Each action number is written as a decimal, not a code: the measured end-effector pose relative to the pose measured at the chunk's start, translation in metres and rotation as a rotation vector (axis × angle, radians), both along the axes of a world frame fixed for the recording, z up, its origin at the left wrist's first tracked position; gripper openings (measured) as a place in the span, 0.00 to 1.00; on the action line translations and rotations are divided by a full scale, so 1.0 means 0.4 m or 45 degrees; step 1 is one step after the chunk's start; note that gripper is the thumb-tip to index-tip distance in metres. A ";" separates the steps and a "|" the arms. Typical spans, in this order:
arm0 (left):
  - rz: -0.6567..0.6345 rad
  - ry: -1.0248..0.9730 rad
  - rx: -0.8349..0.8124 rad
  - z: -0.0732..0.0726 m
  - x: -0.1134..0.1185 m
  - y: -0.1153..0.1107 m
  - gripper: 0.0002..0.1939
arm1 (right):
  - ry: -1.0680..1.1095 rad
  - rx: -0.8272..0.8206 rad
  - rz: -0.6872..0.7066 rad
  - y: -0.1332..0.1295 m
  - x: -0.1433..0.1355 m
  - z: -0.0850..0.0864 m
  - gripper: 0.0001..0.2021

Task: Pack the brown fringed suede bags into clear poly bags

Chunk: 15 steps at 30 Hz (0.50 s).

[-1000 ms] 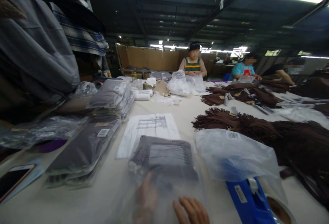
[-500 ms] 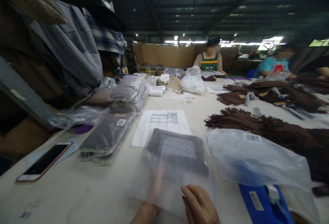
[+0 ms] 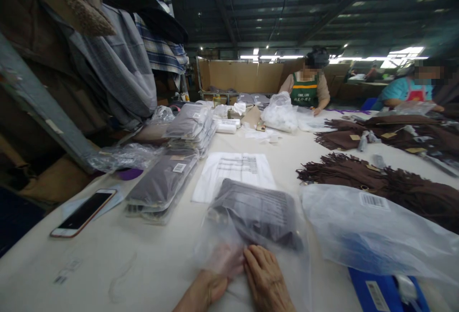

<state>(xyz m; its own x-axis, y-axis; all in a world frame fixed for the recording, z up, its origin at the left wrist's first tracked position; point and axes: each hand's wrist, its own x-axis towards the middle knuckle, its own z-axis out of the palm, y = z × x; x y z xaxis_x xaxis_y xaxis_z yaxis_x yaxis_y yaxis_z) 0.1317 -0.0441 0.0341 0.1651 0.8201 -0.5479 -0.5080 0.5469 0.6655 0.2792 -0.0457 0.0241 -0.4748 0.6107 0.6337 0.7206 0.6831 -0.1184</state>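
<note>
A clear plastic bag (image 3: 299, 269) lies on the table in front of me, with a folded dark grey fabric item (image 3: 258, 211) inside its far part. My left hand (image 3: 224, 266) has its fingers beneath the bag's cloudy film and its thumb outside, closed on the plastic near the open end. Right beside it, my right hand (image 3: 267, 276) is on top of the film, its fingers bent and pressed together on the plastic close to the left fingertips. A white printed sheet (image 3: 236, 166) lies just beyond the bag, partly under it.
To the left are stacks of bagged grey items (image 3: 163, 180) and a phone (image 3: 84, 211). On the right lie a frosted bag (image 3: 380, 226), a blue tape dispenser (image 3: 369, 288) and brown fringed fabric (image 3: 344, 173). Two people work across the table.
My right hand has moved left and forward onto the bag, close to my left hand. The film near the left hand has bunched up. The whole view has shifted slightly.
</note>
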 end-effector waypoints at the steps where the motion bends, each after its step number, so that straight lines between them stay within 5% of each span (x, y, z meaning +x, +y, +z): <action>1: 0.026 0.013 0.012 0.006 -0.009 -0.015 0.24 | -0.002 -0.007 0.009 0.000 0.002 -0.006 0.14; 3: 0.037 0.114 0.053 0.009 -0.035 -0.052 0.28 | -0.004 -0.020 -0.004 -0.003 0.004 -0.014 0.14; 6: -0.202 0.586 0.199 0.000 -0.093 -0.117 0.21 | -0.015 -0.038 -0.060 -0.008 0.004 -0.018 0.14; 9: -0.339 1.414 0.884 0.010 -0.164 -0.161 0.12 | -0.045 -0.071 -0.087 -0.008 0.007 -0.015 0.14; 12: -0.101 2.236 1.605 0.051 -0.219 -0.135 0.21 | -0.074 -0.078 -0.091 -0.007 0.014 -0.005 0.14; 15: -0.099 2.487 1.886 0.081 -0.261 -0.060 0.20 | -0.113 -0.066 -0.093 -0.012 0.034 0.008 0.14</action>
<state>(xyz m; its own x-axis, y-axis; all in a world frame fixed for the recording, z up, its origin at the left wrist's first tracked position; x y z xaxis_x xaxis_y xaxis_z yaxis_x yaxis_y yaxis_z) 0.0274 -0.0682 0.0666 0.4360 0.6609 0.6108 0.8553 -0.5155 -0.0527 0.2929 -0.0506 0.0275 -0.4805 0.6765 0.5581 0.7775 0.6230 -0.0859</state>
